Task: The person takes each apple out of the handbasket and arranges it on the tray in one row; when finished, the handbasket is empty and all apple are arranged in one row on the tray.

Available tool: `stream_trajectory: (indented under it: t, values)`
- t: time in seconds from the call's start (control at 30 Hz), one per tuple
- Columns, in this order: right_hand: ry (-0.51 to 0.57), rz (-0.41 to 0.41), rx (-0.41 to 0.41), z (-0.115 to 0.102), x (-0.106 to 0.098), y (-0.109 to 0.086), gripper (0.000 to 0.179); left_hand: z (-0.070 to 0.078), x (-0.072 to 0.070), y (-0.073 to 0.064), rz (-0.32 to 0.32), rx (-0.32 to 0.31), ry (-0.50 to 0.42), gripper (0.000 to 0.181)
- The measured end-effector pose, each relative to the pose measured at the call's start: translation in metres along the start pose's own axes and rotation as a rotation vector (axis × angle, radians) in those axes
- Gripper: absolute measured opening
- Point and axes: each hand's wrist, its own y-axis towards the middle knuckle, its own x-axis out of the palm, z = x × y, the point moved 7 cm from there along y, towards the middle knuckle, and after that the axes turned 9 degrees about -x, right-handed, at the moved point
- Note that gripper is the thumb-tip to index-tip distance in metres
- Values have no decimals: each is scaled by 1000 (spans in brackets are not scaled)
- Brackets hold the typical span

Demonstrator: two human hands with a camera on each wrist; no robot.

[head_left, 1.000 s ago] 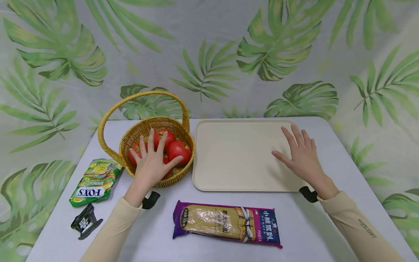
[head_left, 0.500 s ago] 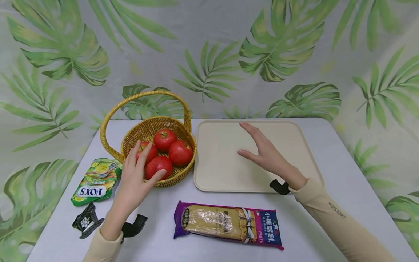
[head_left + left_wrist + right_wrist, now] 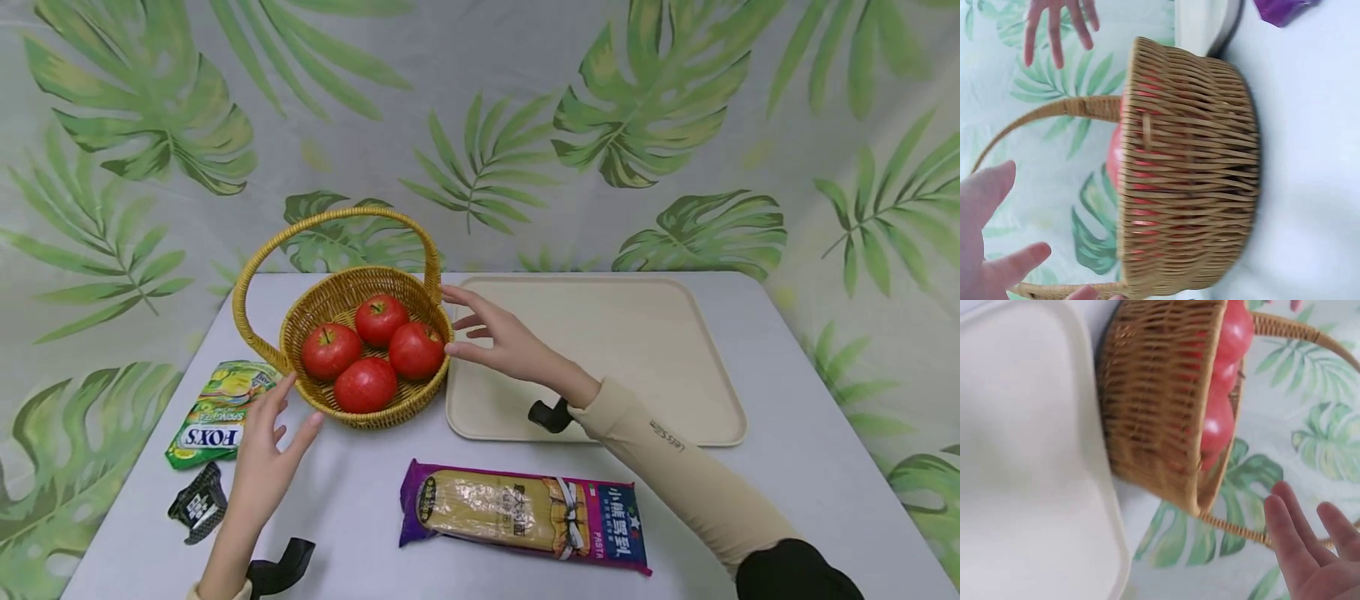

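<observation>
A wicker basket (image 3: 390, 412) with a tall arched handle (image 3: 330, 218) holds several red tomatoes (image 3: 366, 385). My left hand (image 3: 266, 454) hovers at the basket's near left side, fingers loosely bent and thumb apart, holding nothing. On the other side my right hand (image 3: 510, 340) reaches in above the tray, its fingertips by the basket's right rim and handle base; whether they touch it I cannot tell. In the left wrist view the basket's woven wall (image 3: 1191, 169) stands close to the left fingers. The right wrist view has the right fingers (image 3: 1288, 534) spread near the handle.
Right of the basket lies a beige tray (image 3: 600, 358). A purple pasta packet (image 3: 525, 512) lies along the front. At the left are a green Fox's bag (image 3: 221, 412) and a small black wrapped packet (image 3: 201, 504). A leaf-patterned cloth (image 3: 480, 133) hangs behind the table.
My left hand has drawn back from over the tomatoes to the basket's near left side. The right hand has swept left across the tray to the basket's right rim. The basket stays put.
</observation>
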Motion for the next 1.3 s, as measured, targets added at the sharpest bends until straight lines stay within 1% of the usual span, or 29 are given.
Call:
stream_trajectory:
  t: [0.1,0.3,0.37,0.47,0.57,0.7,0.77,0.83,0.97,1.03,1.2,1.3]
  values:
    - [58,-40,25,0,16,14,68,-9,3,3,-11,-30,-35,67]
    - [140,-140,80,6,47,35,68,-24,18,16,-107,-111,-123,73]
    - [141,-174,91,9,56,41,68,-27,22,19,-130,-138,-151,75]
    - [105,-219,97,13,69,49,67,-30,28,24,-142,-175,-180,77]
    - [102,-249,119,18,80,55,66,-33,32,28,-145,-194,-186,79]
    - [135,-276,198,26,92,59,66,-35,35,31,-148,-210,-192,79]
    - [109,-292,229,28,95,61,66,-35,36,31,-152,-222,-209,79]
    - [72,-309,259,29,98,62,66,-34,36,32,-160,-230,-243,78]
    - [-20,-340,308,31,104,65,67,-34,36,34,-181,-249,-313,77]
    - [-72,-354,326,31,109,68,68,-34,36,35,-186,-255,-329,76]
    - [-291,-390,353,33,120,74,68,-36,34,38,-193,-261,-336,74]
    - [-393,-409,370,35,126,75,68,-38,35,39,-205,-253,-335,75]
